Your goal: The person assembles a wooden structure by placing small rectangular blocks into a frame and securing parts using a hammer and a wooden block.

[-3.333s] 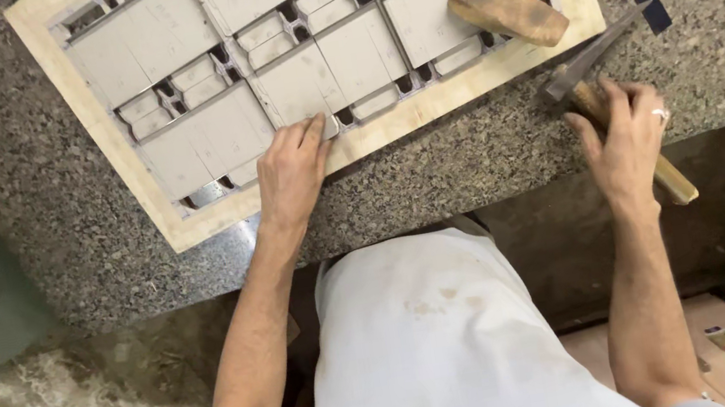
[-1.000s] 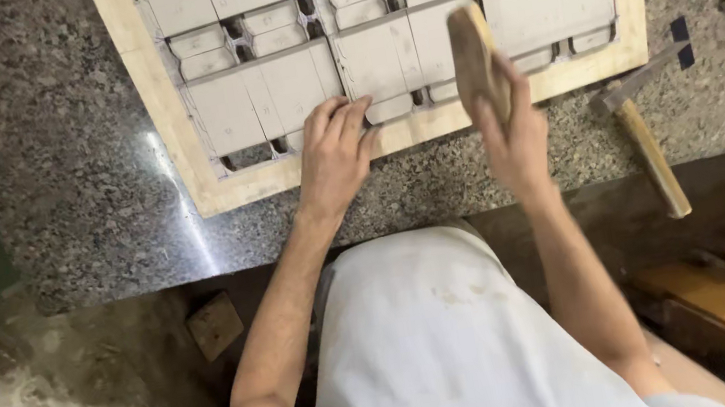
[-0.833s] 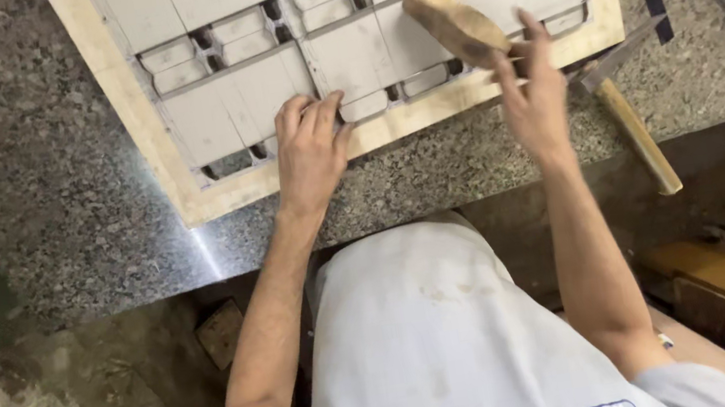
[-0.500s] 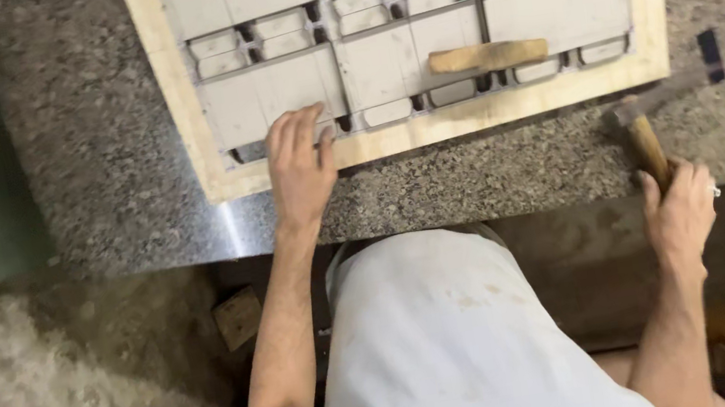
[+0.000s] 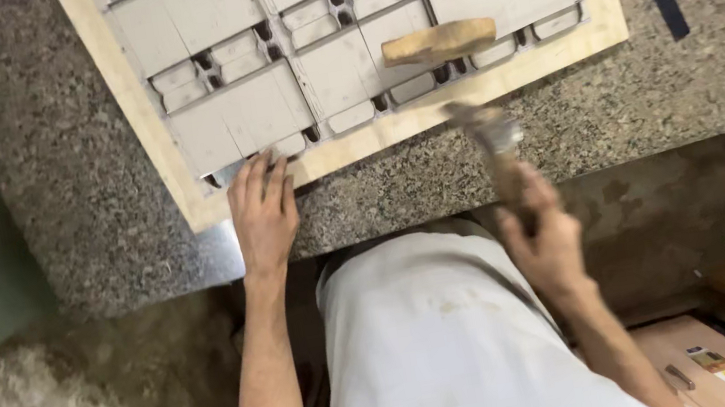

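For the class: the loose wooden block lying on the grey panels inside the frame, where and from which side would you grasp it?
Grip the wooden block across its long sides, coming from above. It lies flat and lengthwise on the grey panels, so top and sides seem free.

A wooden frame (image 5: pixel 152 139) full of blocks (image 5: pixel 240 121) is lying on the stone counter (image 5: pixel 44 184), a wooden block (image 5: pixel 439 41) is sitting on top near its front edge, and a cardboard box (image 5: pixel 702 363) is sitting down below on the right.
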